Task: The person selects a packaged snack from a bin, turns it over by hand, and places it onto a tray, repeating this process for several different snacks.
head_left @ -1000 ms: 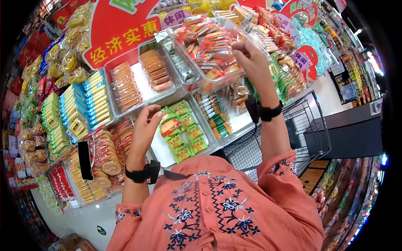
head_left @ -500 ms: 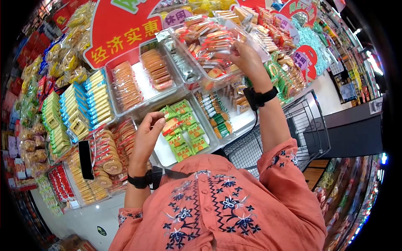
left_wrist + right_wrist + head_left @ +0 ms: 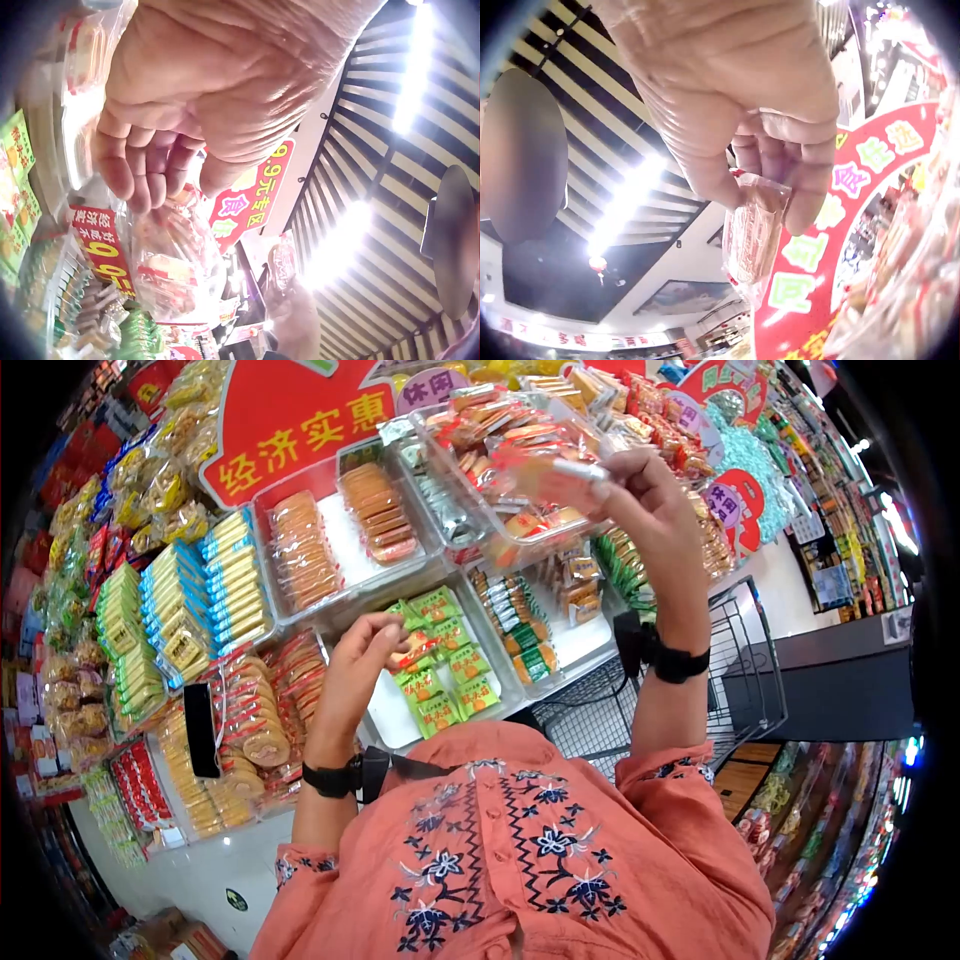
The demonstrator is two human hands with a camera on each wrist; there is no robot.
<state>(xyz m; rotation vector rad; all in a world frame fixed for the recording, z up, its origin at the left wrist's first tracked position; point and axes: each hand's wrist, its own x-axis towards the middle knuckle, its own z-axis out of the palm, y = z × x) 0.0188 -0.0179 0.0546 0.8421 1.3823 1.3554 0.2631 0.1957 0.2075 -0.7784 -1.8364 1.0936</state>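
In the head view the right hand [image 3: 650, 505] pinches a clear-wrapped snack [image 3: 572, 472] over the front right edge of a clear bin [image 3: 490, 550] of red-and-white packets. The right wrist view shows the same snack [image 3: 754, 232] hanging between thumb and fingers of the right hand [image 3: 735, 97]. Above the left side of a tray with green packets [image 3: 455, 665], the left hand [image 3: 362, 660] hovers with fingers loosely bent. Nothing shows in the left hand [image 3: 217, 97] in the left wrist view.
Trays of brown wrapped biscuits [image 3: 303, 555] and blue packets [image 3: 232, 585] stand to the left. A dark phone-like object [image 3: 201, 730] is at the lower left. A wire cart [image 3: 745, 660] stands at the right, and a red sign [image 3: 290, 420] rises behind the bins.
The right hand has lifted out of the bin and moved right, with a wrapped snack now in its fingers. The left hand has shifted slightly up and right.
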